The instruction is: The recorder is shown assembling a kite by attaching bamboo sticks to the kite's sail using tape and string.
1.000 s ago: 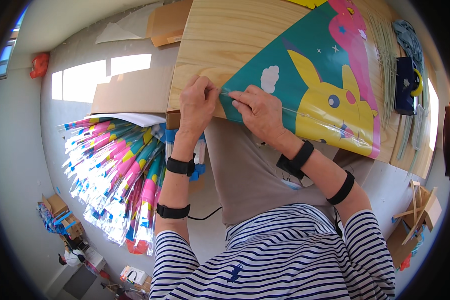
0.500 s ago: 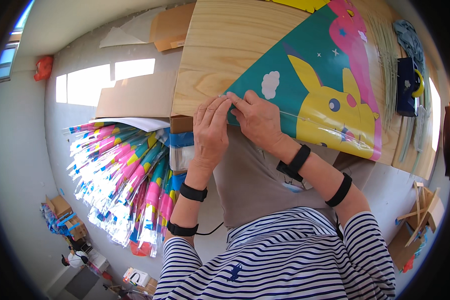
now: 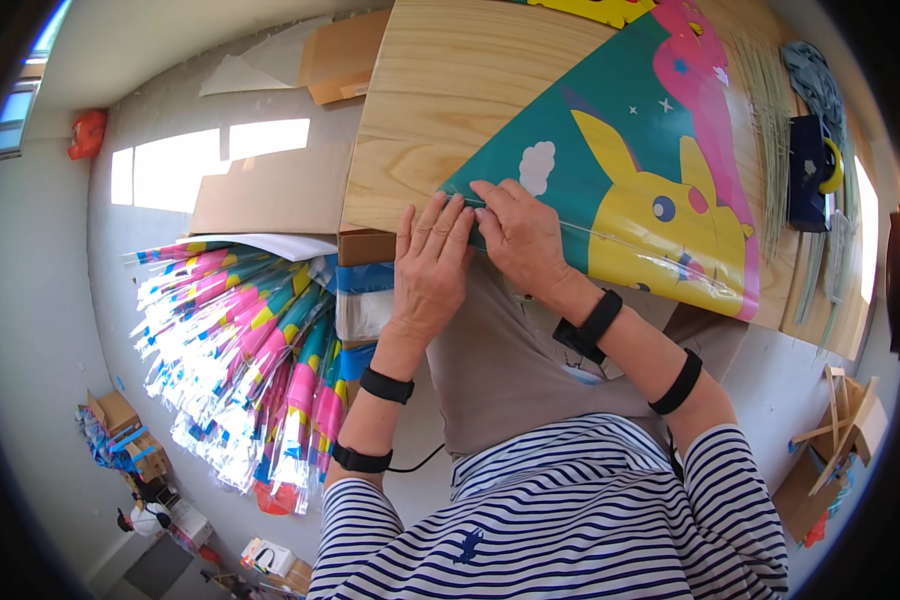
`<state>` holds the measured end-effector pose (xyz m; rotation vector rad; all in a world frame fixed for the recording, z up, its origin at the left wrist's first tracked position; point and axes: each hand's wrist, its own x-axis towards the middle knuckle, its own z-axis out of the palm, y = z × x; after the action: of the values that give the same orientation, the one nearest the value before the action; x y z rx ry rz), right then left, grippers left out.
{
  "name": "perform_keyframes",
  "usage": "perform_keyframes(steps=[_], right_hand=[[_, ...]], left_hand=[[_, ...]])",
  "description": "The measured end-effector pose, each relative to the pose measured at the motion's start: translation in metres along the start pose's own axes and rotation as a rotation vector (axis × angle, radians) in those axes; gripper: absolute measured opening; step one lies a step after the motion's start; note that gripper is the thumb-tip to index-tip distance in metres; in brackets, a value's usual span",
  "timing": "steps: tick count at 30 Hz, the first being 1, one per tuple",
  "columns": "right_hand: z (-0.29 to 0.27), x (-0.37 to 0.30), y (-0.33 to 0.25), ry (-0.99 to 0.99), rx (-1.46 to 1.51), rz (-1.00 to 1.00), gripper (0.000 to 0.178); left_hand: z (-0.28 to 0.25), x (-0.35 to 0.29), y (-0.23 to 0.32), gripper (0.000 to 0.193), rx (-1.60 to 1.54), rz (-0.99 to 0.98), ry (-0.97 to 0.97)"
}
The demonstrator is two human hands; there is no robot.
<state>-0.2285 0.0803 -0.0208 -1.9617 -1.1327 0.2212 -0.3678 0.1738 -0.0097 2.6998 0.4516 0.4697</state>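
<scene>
A triangular printed plastic sheet, much like a kite sail (image 3: 610,120), lies on the wooden table, green with a yellow cartoon figure and a pink edge. Along its near side runs a thin pale line, perhaps a rod or a folded hem. At the sheet's left corner my left hand (image 3: 431,265) rests with its fingers stretched out over the edge, holding nothing. Just right of it, my right hand (image 3: 525,235) is curled, index finger and thumb closed on the near edge. Whatever lies under the fingertips is hidden.
Many long, clear-sleeved colourful rolls (image 3: 250,350) fan out left of the table (image 3: 420,110). Thin rods (image 3: 765,130) and a dark blue tape dispenser (image 3: 810,185) lie at the right. Cardboard (image 3: 260,190) sits left of the table. A person (image 3: 150,518) is far off, lower left.
The sheet has shifted slightly left. My left hand's fingers have spread and flattened a little lower, and my right hand has stayed beside it at the edge.
</scene>
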Motion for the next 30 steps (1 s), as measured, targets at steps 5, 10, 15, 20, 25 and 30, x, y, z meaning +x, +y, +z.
perform_keyframes(steps=[5,10,15,20,25,30], right_hand=[[0.000,0.000,0.000,0.004,-0.001,-0.003,0.028],[-0.002,0.000,-0.003,-0.006,0.025,0.024,0.028],[-0.002,0.000,-0.003,-0.008,0.018,0.023,0.029],[-0.001,0.000,-0.002,0.002,-0.009,0.004,0.029],[-0.001,0.000,-0.002,-0.004,-0.014,0.000,0.030],[-0.002,0.000,-0.003,-0.014,-0.016,0.010,0.029]], left_hand=[[0.002,-0.001,-0.004,0.048,0.025,0.003,-0.007],[-0.002,0.005,-0.001,0.045,0.024,-0.005,-0.008],[0.001,0.009,-0.001,0.042,0.051,-0.015,0.025],[0.006,0.010,-0.006,0.041,0.053,-0.034,0.050],[0.002,0.014,-0.016,0.038,-0.007,-0.091,0.069],[-0.009,0.008,-0.016,0.045,0.028,-0.085,0.053]])
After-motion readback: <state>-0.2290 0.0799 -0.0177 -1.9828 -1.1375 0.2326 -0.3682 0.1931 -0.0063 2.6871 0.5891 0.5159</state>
